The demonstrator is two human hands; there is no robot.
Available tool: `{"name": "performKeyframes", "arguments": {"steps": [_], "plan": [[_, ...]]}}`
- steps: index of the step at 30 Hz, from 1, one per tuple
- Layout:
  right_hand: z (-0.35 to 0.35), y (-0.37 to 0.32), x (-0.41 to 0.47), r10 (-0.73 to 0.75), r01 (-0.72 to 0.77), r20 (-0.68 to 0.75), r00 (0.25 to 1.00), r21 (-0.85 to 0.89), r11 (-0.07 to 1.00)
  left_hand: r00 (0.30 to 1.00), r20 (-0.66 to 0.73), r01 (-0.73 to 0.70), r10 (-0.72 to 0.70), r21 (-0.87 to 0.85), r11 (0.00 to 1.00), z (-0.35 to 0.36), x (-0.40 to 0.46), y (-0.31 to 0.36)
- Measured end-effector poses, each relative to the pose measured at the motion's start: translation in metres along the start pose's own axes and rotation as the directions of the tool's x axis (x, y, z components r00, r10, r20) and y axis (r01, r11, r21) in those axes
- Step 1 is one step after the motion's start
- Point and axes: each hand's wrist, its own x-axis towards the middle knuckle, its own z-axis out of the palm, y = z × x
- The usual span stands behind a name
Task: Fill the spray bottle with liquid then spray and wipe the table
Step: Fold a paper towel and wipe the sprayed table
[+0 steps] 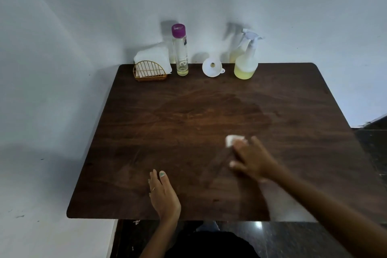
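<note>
Right hand (252, 158), blurred, pressing white tissue (234, 139) onto table (293, 98); grip unclear; left hand (163, 194) resting flat, fingers together

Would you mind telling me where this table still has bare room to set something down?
The table is bare between the back row and the hands, and along its left and right edges. The back edge is crowded: napkin holder, bottle, funnel, spray bottle. The right hand wipes with a tissue; the left hand rests near the front.
</note>
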Motion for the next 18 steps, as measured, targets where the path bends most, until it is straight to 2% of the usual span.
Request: {"name": "performKeyframes", "arguments": {"steps": [2,3,5,6,8,11,12,14,16,18], "plan": [[-0.017,0.056,0.008,0.317,-0.316,-0.046,0.947,0.034,0.948,1.0,0.008,0.003,-0.003,-0.006,1.0,-0.002,-0.001,0.0],[-0.025,0.075,0.009,0.442,-0.442,0.011,0.897,0.041,0.896,1.0,0.012,0.007,-0.007,-0.004,1.0,-0.002,-0.001,-0.001],[-0.031,0.083,0.01,0.554,-0.561,0.112,0.825,0.046,0.827,1.0,0.012,0.005,-0.005,0.001,1.0,-0.003,-0.001,-0.003],[-0.029,0.072,0.011,0.549,-0.556,0.108,0.829,0.047,0.83,1.0,0.015,0.002,-0.002,0.005,1.0,-0.004,-0.002,-0.004],[-0.016,0.032,0.01,0.457,-0.46,0.051,0.888,0.095,0.883,1.0,0.023,-0.004,0.004,0.014,1.0,-0.004,-0.002,-0.005],[0.013,-0.057,-0.011,0.146,-0.146,0.014,0.989,0.195,0.97,1.0,0.024,-0.011,0.011,0.032,0.999,-0.002,-0.002,-0.004],[0.021,-0.089,-0.021,0.03,-0.036,0.036,0.999,0.205,0.978,1.0,0.023,-0.009,0.008,0.033,0.999,-0.001,-0.002,-0.003],[0.044,-0.141,-0.041,-0.169,0.166,0.017,0.986,0.108,0.98,1.0,0.017,-0.001,0.0,0.054,0.999,0.001,0.0,-0.004],[0.061,-0.174,-0.053,-0.234,0.233,0.0,0.972,0.062,0.97,1.0,0.025,-0.019,0.016,0.117,0.993,0.002,-0.001,-0.005],[0.067,-0.188,-0.052,-0.24,0.245,-0.108,0.965,0.044,0.968,0.999,0.026,-0.027,0.024,0.11,0.994,0.001,-0.001,-0.005]]}}
